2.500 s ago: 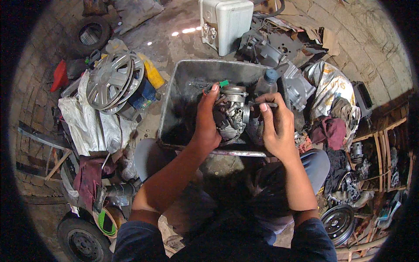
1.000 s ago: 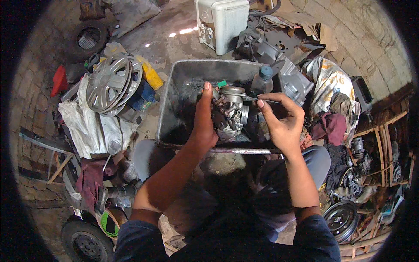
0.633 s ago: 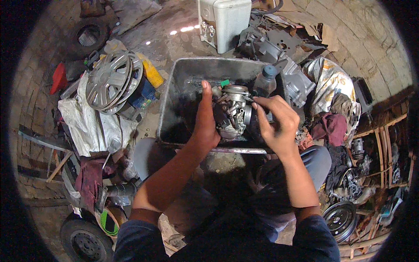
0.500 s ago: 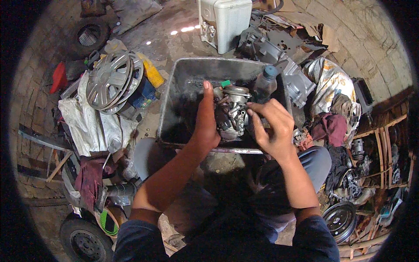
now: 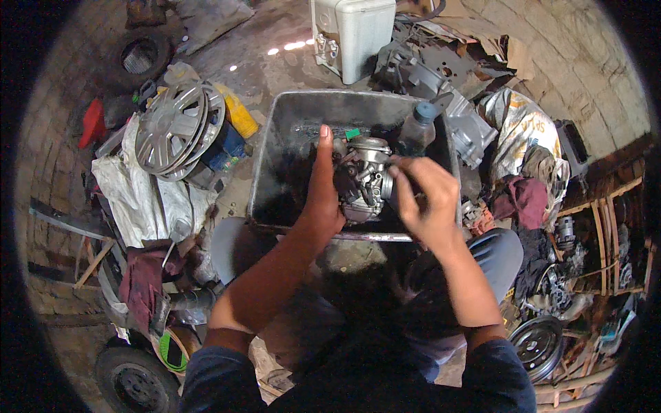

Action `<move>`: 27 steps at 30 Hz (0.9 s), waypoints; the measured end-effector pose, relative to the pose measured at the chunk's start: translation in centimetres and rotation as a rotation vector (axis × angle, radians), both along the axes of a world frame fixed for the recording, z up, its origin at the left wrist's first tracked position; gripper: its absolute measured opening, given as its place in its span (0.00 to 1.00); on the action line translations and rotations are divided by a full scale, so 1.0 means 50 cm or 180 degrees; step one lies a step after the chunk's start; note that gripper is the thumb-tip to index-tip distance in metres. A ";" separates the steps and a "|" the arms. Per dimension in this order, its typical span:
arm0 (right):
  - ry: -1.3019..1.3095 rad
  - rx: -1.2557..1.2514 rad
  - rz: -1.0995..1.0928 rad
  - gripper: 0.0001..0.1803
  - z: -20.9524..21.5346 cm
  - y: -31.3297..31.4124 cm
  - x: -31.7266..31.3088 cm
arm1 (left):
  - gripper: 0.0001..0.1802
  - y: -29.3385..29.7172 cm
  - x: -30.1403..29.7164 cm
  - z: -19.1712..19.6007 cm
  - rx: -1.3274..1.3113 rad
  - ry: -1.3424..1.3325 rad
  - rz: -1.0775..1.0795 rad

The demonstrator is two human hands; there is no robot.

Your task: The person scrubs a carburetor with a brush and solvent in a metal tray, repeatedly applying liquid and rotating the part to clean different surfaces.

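**Carb over the metal tub**

The carb [image 5: 361, 177] is a greasy silver-grey lump with a round cap on top, and it sits over the near half of the tub [image 5: 289, 120], a bit right of the middle. The left hand [image 5: 322, 189] has it from the left side, fingers wrapped on the body and one finger stretched straight up toward the tub's far edge. The right hand [image 5: 421, 199] comes in from the right, fingers curled tight and pinched against the carb's right side; it's blurry, so I can't tell if there's a tool in there or just fingertips.

Also inside the tub: a little green bit [image 5: 352, 133] just past the carb, and a plastic bottle [image 5: 413, 129] with a bluish cap leaning in the far right corner. The tub walls are dark and oily.

Around it, a pair of hubcaps [image 5: 172, 127] stacked off the left edge with a yellow jug [image 5: 237, 113] beside them, a white tank [image 5: 354, 31] beyond the far edge, and a dark steel wheel [image 5: 540, 344] down on the right by the knee.
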State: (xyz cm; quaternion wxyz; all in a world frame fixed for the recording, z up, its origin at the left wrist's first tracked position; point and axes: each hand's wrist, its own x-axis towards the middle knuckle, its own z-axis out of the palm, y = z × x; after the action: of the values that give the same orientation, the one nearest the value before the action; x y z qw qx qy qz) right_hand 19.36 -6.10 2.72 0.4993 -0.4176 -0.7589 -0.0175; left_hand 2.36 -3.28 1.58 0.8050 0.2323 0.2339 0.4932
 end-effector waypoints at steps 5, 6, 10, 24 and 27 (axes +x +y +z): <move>0.0081 -0.0168 0.0029 0.06 0.005 -0.007 0.002 | 0.48 0.010 -0.004 -0.006 -0.0438 -0.0126 -0.0203; 0.0108 -0.0296 -0.0138 0.05 0.010 -0.011 0.007 | 0.49 0.012 -0.005 -0.002 -0.0536 -0.0088 -0.0193; 0.0429 -0.0536 -0.0544 0.05 0.036 -0.021 0.017 | 0.50 0.017 -0.014 -0.019 -0.0667 -0.0205 -0.0524; 0.0137 -0.0843 -0.0287 0.09 0.024 -0.005 0.019 | 0.43 0.022 -0.011 -0.043 -0.0774 -0.0320 -0.0731; -0.0089 -0.0636 -0.0145 0.10 0.023 0.001 0.019 | 0.43 0.016 -0.001 -0.027 -0.0850 0.0044 -0.0591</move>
State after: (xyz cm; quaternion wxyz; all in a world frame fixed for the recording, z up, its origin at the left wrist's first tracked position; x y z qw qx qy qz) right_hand 20.33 -6.07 3.86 0.4441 -0.4823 -0.7540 0.0411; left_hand 2.33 -2.47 0.22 0.8692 0.1472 0.2805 0.3796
